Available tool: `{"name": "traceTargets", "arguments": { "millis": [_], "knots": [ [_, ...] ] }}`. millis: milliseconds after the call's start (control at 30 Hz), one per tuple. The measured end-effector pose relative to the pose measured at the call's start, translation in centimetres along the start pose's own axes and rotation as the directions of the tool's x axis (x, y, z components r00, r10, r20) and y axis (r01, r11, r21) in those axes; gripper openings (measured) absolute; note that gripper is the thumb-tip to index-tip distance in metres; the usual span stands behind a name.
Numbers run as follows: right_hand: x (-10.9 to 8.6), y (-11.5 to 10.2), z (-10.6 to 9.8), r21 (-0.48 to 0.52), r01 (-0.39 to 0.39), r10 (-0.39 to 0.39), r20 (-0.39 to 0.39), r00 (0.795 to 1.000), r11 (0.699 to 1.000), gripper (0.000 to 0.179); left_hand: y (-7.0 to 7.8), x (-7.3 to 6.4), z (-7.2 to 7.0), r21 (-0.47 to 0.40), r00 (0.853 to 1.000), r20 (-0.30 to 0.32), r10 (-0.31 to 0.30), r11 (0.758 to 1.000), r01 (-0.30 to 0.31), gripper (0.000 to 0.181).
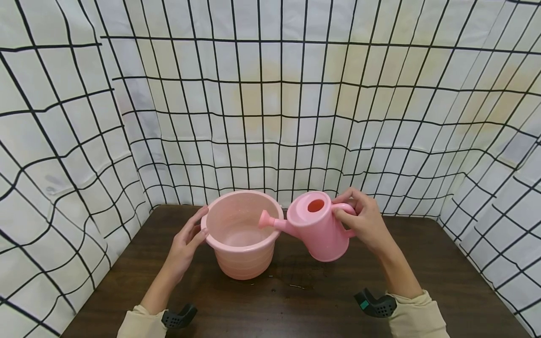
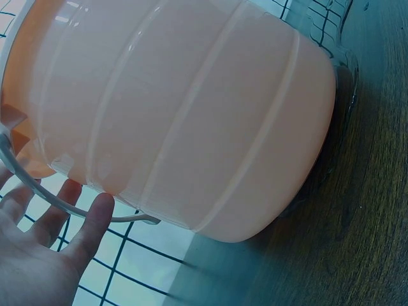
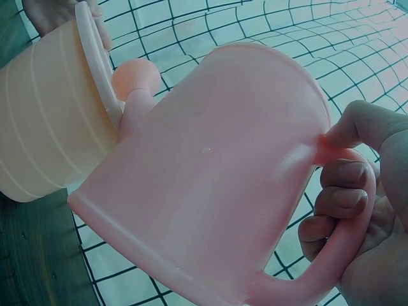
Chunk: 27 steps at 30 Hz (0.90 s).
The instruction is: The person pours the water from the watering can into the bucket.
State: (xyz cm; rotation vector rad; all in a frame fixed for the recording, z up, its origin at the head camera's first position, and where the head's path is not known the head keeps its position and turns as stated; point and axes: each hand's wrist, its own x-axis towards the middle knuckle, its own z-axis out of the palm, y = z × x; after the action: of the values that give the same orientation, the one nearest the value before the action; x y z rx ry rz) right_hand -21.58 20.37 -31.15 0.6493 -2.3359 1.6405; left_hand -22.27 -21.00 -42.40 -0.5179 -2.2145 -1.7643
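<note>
A pale pink bucket (image 1: 245, 259) stands upright on the table. My left hand (image 1: 184, 245) holds it at the left rim, thumb toward the front and fingers farther back. In the left wrist view, the bucket's thin handle (image 2: 60, 203) hangs down by those fingers. My right hand (image 1: 367, 224) grips a pink watering can (image 1: 321, 237) by its loop handle (image 3: 357, 236), thumb on the top of the loop. The can is raised off the table and leans left. Its spout's rose (image 1: 265, 219) reaches over the bucket's right rim. No stream of water can be made out.
The dark wooden table (image 1: 317, 305) has a few wet spots in front of the bucket. White sheeting with a black grid (image 1: 313, 108) rises behind the table and along both sides.
</note>
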Motion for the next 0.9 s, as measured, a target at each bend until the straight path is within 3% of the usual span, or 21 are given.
{"name": "traceTargets", "arguments": {
  "millis": [900],
  "knots": [
    [0.03,-0.20,0.06,-0.007,-0.005,0.005,-0.003,1.000,1.000,0.016,-0.14,0.02,0.02,0.015,1.000,-0.003,-0.010,1.000,0.010,0.051]
  ]
}}
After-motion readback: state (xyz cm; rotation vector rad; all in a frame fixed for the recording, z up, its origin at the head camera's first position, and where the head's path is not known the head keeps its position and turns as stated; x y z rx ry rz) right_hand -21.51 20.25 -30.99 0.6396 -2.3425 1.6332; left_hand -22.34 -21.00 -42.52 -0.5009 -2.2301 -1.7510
